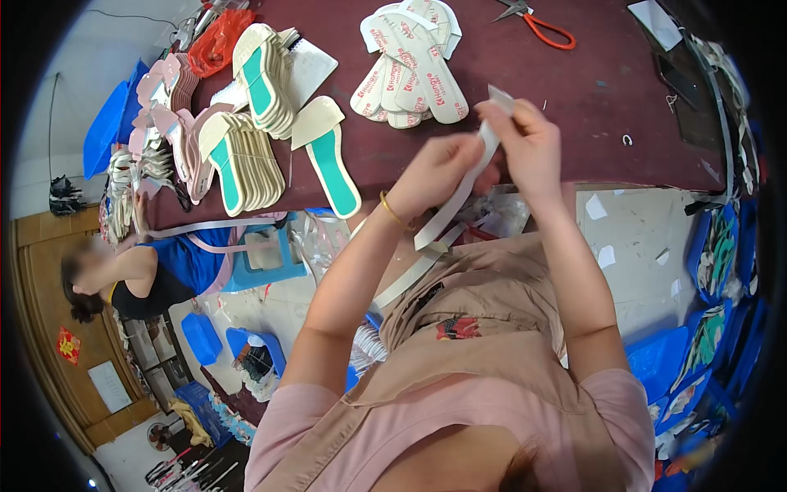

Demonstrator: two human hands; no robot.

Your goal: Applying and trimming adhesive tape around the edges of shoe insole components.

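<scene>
A white strip (467, 187) runs slantwise between my hands in front of the table's near edge. My left hand (439, 174) is closed round its middle. My right hand (528, 146) pinches its upper end, the tip sticking out past the fingers. A second pale strip (410, 277) lies across my lap on the brown apron (484, 299). Ahead of my hands, a pile of white insole-shaped pieces (403, 80) with red print lies on the maroon table (525, 90). To the left are a cream-and-green sole piece (332, 164) and bundled stacks of similar pieces (246, 168).
Red-handled snips (548, 31) lie at the far right of the table, a dark phone (679, 82) beyond. Pink pieces (168, 98) and a red plastic bag (221, 41) crowd the far left. Another person (143, 275) sits at left. Blue bins (660, 361) stand at right.
</scene>
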